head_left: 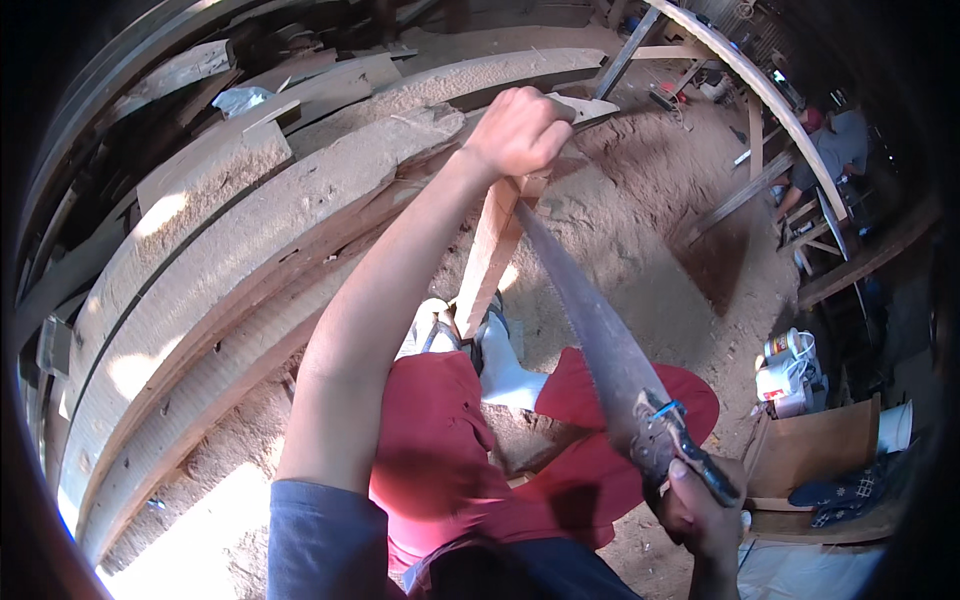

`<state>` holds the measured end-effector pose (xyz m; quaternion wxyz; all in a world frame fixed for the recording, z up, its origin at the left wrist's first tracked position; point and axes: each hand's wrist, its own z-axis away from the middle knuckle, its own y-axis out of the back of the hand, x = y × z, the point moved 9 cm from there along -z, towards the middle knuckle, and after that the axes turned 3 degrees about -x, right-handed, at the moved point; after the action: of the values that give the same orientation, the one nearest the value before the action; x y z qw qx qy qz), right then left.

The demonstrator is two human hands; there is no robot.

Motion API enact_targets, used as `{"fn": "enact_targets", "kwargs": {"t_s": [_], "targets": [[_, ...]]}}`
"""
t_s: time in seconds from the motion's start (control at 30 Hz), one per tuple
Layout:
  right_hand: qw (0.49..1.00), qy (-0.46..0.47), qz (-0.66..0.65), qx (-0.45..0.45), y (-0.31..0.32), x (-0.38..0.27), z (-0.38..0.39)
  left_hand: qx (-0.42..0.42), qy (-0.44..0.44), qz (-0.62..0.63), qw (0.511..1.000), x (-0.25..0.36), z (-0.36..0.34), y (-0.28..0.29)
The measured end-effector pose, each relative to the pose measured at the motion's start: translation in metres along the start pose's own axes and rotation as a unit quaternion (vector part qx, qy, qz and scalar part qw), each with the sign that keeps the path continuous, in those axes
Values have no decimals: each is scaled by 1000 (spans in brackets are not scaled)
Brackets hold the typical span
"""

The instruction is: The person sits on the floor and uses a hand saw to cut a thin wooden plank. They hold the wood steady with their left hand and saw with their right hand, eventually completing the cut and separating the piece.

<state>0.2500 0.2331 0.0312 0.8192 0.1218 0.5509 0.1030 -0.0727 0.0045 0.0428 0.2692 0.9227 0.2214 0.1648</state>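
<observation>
My left hand (520, 130) grips the top end of a narrow wooden plank (488, 255) that stands slanted up from the sawdust floor. My right hand (700, 505) is closed around the dark handle of a hand saw (590, 320). The saw's long blade runs up and left, and its tip meets the plank just below my left hand. My legs in red trousers and a white shoe (505, 370) are below, with the shoe at the plank's foot.
Large curved rough timbers (230, 260) are stacked on the left. Sawdust covers the ground (640, 230). White containers (785, 375) and a wooden box (820, 445) stand at right. Another person (835, 140) works at the far upper right near slanted beams.
</observation>
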Motion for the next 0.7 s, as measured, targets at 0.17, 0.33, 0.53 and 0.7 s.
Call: {"fn": "enact_targets", "kwargs": {"t_s": [0.17,0.33,0.53,0.7], "targets": [[999,23,-10,-28,-14,-6,-36,-32,5,27,999,27,-4,-12],[999,12,-43,-20,-3,-4,-14,60,33,50,996,-6,1,15],[999,35,17,1,-18,8,-37,-35,18,18,999,15,-3,-1],[997,67,45,5,-4,-11,-23,91,16,29,995,-5,4,20]]}}
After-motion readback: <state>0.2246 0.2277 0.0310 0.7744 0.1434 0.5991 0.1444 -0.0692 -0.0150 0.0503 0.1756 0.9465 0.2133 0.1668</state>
